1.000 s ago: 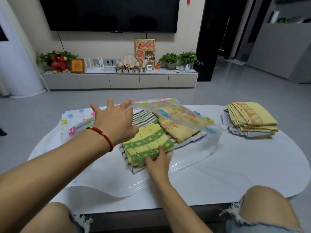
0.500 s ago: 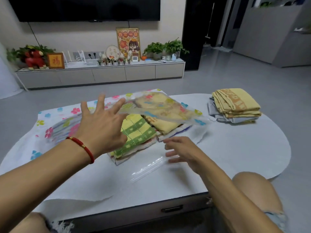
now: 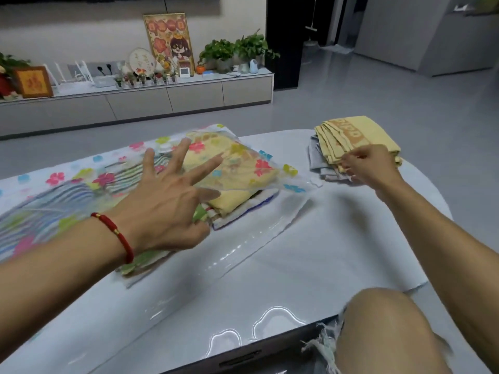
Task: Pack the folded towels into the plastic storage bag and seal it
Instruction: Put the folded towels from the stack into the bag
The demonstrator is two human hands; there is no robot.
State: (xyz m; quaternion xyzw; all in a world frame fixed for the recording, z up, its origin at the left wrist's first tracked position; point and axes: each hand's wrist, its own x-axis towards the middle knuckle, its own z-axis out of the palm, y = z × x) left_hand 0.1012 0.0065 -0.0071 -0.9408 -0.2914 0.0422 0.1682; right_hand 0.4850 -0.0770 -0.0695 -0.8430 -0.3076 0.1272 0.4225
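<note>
A clear plastic storage bag (image 3: 251,233) printed with flowers lies across the table. Inside it are folded towels: a yellow one (image 3: 237,198) on top of a white and blue one, a green checked one under my wrist, and striped ones (image 3: 67,195) further left. My left hand (image 3: 167,195) has its fingers spread at the bag's mouth and holds the upper flap (image 3: 259,168) lifted off the towels. My right hand (image 3: 370,168) pinches the near edge of the yellow towel (image 3: 356,133) that tops a stack of folded towels at the table's right end.
Grey towels (image 3: 316,157) lie under the yellow one in the right stack. The white oval table (image 3: 337,238) ends close to my bare knee (image 3: 391,327). A low TV cabinet (image 3: 162,101) with plants and frames stands across the grey floor.
My right hand left the bag's mouth, swung right and took hold of the yellow towel on the stack. My left hand stayed at the lifted flap. The camera turned right and down.
</note>
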